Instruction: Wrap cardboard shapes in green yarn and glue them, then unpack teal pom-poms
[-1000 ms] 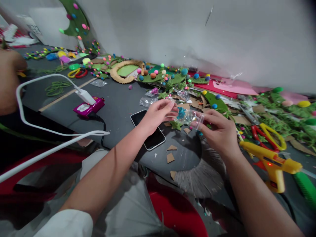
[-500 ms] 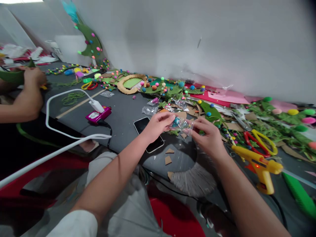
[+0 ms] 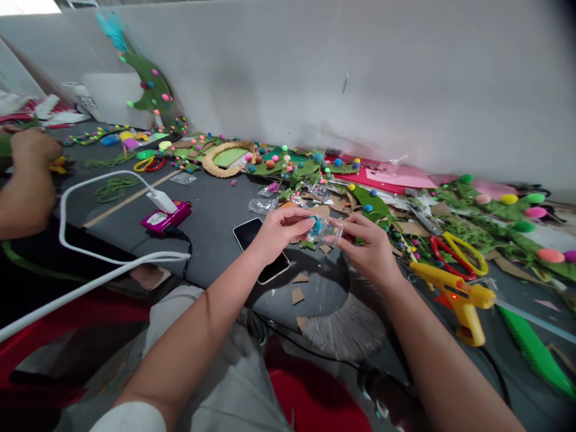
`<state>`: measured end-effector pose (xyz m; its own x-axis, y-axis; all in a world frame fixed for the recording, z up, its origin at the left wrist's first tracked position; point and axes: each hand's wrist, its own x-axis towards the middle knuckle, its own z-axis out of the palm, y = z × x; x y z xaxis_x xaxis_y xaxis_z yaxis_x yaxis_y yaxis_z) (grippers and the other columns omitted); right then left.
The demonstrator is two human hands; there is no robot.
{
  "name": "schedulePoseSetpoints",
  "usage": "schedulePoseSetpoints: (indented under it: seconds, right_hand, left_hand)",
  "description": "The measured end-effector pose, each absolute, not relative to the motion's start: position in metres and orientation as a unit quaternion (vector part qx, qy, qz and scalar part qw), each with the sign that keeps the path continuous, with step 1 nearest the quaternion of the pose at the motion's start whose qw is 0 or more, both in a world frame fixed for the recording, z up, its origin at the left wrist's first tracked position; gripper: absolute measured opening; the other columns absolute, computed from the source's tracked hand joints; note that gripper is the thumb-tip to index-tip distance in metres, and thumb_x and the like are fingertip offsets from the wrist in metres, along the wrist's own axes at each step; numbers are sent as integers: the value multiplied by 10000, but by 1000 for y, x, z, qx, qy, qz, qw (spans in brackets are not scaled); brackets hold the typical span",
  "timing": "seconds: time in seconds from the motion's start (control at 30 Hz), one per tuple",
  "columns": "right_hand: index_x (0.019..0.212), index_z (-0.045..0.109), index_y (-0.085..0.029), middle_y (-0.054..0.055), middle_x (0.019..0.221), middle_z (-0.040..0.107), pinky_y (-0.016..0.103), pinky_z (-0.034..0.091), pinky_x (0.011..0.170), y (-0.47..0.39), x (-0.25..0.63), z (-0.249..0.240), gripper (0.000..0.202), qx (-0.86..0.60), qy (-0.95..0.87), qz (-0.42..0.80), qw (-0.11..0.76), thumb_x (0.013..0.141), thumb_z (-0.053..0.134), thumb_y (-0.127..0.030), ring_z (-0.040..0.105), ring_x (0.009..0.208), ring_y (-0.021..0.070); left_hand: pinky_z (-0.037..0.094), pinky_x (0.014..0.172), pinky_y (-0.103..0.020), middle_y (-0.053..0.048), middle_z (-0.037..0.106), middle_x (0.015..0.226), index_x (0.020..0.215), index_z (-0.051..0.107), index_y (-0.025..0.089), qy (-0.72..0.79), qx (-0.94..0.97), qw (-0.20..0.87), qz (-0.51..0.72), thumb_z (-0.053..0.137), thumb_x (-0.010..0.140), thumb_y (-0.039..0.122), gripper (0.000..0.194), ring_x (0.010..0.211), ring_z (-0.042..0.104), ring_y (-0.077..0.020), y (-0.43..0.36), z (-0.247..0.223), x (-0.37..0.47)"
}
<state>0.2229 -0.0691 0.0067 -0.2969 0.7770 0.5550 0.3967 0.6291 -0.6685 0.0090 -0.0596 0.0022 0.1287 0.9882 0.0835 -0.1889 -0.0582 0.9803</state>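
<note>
The left hand and right hand pinch a clear bag, fingers nearly closed at opposite ends; it seems light, limp, slippery, best gripped by its edges.

Yellow glue gun near scissors, magenta power block with white plug, green crescent before pale wall

Our dark grey tabletop carries a phone and, to its left, a purple power adapter and loops of green string. Small cardboard scraps lie near the front edge, and we see a yellow glue gun at right, near a ribbed green object.
</note>
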Motion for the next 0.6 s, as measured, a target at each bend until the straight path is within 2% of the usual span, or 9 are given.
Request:
schedulePoseSetpoints:
  seconds: [0.23, 0.37, 0.5, 0.6]
  right_hand:
    - [1175, 796, -278, 13, 825, 591, 282, 427, 612, -70, 223, 9, 304, -373, -779, 216, 455, 876, 752, -304, 509, 676, 137]
    - [1161, 800, -253, 5, 775, 559, 289, 427, 615, -68, 223, 8, 302, -387, -764, 208, 472, 865, 755, -296, 489, 665, 142]
    - [1151, 805, -238, 2, 765, 560, 290, 428, 622, -68, 222, 9, 301, -393, -758, 211, 476, 858, 761, -293, 496, 672, 142]
    - [1152, 805, -242, -4, 752, 552, 286, 430, 618, -69, 222, 10, 293, -399, -752, 216, 479, 873, 742, -306, 491, 661, 138]
  left_hand:
    - [544, 642, -275, -18, 732, 750, 901, 780, 167, 426, 493, 523, 550, 864, 735, 278, 217, 629, 621, -106, -56, 4, 8]
    - [592, 740, -321, -39, 746, 899, 1008, 769, 185, 400, 486, 553, 546, 830, 786, 382, 303, 796, 677, -144, -59, 9, 7]
    - [572, 882, -324, -51, 748, 1001, 1068, 746, 171, 375, 485, 575, 542, 926, 653, 251, 459, 953, 684, -155, -59, 10, 6]
    - [545, 950, -341, -51, 741, 1006, 1088, 738, 164, 372, 486, 579, 539, 927, 636, 198, 491, 963, 678, -148, -57, 8, 4]
